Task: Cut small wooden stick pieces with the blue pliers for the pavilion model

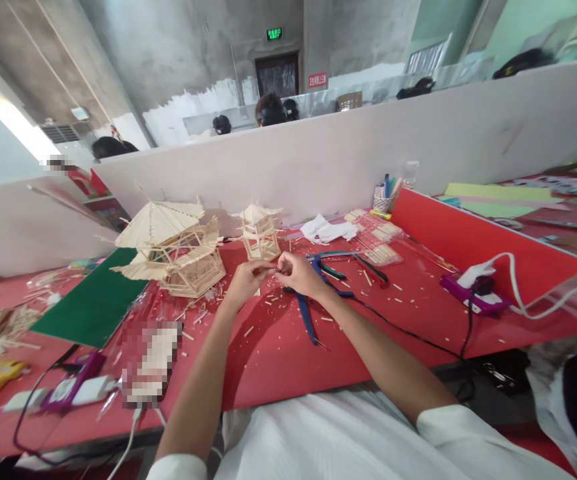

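Observation:
My left hand (248, 279) and my right hand (299, 273) meet fingertip to fingertip over the red tabletop (268, 373). Both are pinched closed, and whatever sits between the fingers is too small to make out. Just behind them stands a small pavilion model of thin wooden sticks (259, 233). A larger stick-built pavilion (188, 250) with wide sloping roofs stands to the left. Under and beside my right wrist lies a blue-handled tool (307, 320), partly hidden by my arm. Short stick offcuts are scattered around my hands.
Crumpled white tissue (326, 230) and plastic packs of sticks (383, 252) lie behind to the right. A green board (91, 300) is at left, near a purple power strip (76, 380). Another power strip (476, 297) with cords lies right, before a red panel (478, 237). A white partition (318, 160) bounds the back.

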